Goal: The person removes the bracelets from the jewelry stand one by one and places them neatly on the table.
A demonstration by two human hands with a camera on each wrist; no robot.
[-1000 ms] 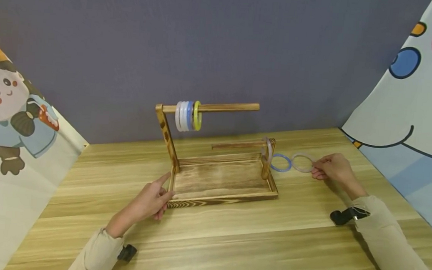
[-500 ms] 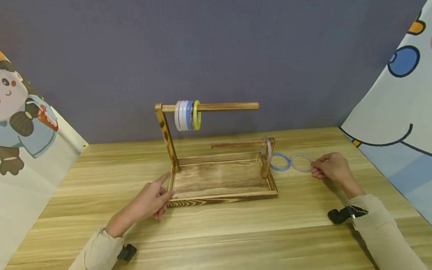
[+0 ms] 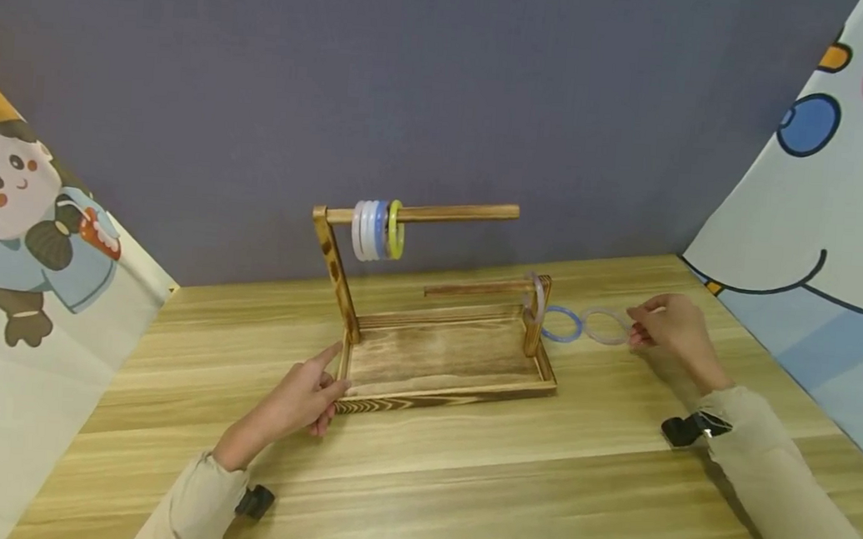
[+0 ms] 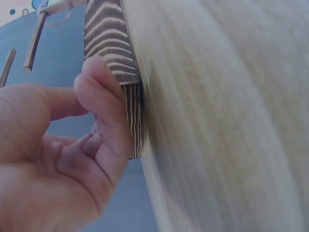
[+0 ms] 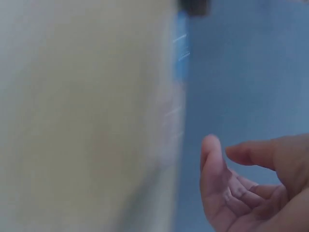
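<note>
A wooden rack (image 3: 440, 362) with a tray base stands mid-table. Its upper rod (image 3: 465, 214) carries several bangles (image 3: 377, 230), white, blue and yellow. A pale bangle (image 3: 536, 300) hangs on the lower rod. Right of the rack, a blue bangle (image 3: 562, 325) and a clear bangle (image 3: 605, 326) lie flat on the table. My left hand (image 3: 328, 379) holds the tray's front left corner, its curled fingers (image 4: 104, 111) against the striped wood (image 4: 108, 43). My right hand (image 3: 641, 324) hovers at the clear bangle's right rim; in the right wrist view its fingers (image 5: 212, 164) are apart with nothing between them.
The wooden table (image 3: 461, 489) runs to a grey wall behind. Cartoon-printed cloths hang at the left (image 3: 18, 274) and at the right (image 3: 819, 205). Black wrist mounts sit on both sleeves (image 3: 687, 429) (image 3: 256, 501).
My right hand has shifted slightly up and back at the clear bangle's rim. The bangles, the rack and my left hand have stayed in place.
</note>
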